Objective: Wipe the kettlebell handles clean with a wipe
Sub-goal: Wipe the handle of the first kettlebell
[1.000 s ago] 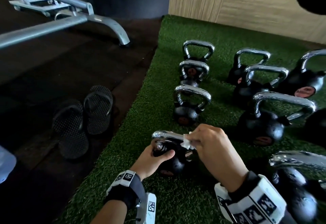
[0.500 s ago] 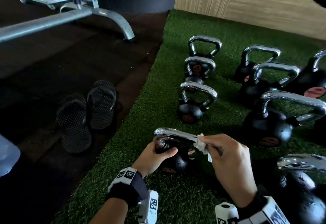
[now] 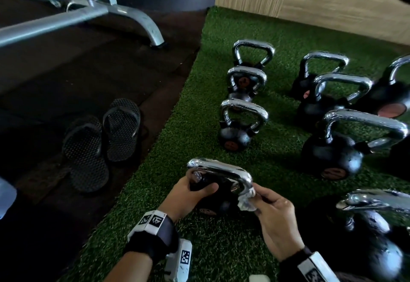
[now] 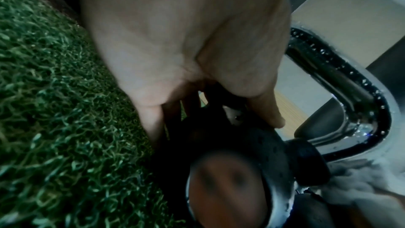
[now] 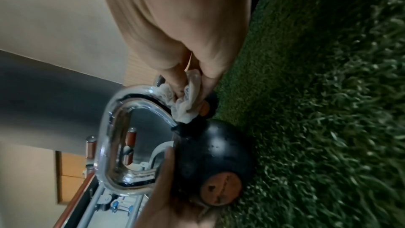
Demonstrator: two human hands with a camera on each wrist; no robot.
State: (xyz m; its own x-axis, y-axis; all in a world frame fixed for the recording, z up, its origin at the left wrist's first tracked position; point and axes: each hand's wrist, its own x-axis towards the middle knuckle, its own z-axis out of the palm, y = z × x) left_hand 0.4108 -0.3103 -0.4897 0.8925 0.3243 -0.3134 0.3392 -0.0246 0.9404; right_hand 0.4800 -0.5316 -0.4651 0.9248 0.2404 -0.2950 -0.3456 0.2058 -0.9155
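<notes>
A small black kettlebell [image 3: 218, 201] with a chrome handle [image 3: 221, 169] stands nearest me on the green turf. My left hand [image 3: 190, 193] grips its black body just under the handle's left end, thumb across the front. My right hand [image 3: 275, 213] pinches a crumpled white wipe [image 3: 247, 200] against the handle's right leg, near where it joins the ball. In the right wrist view the wipe [image 5: 186, 100] is bunched round the handle [image 5: 114, 127] just above the ball [image 5: 210, 150]. The left wrist view shows the wet handle [image 4: 350, 93], beaded with droplets.
Several more chrome-handled kettlebells [image 3: 241, 124] stand in rows on the turf [image 3: 188, 126] ahead and to the right; a big one [image 3: 372, 233] sits close by my right wrist. A pair of black sandals [image 3: 99, 141] lies on the dark floor at left, beyond them a grey bench frame [image 3: 95, 13].
My right hand has slid the wipe from the top bar of the handle round its right corner and down the right leg. The left hand has kept its grip on the ball.
</notes>
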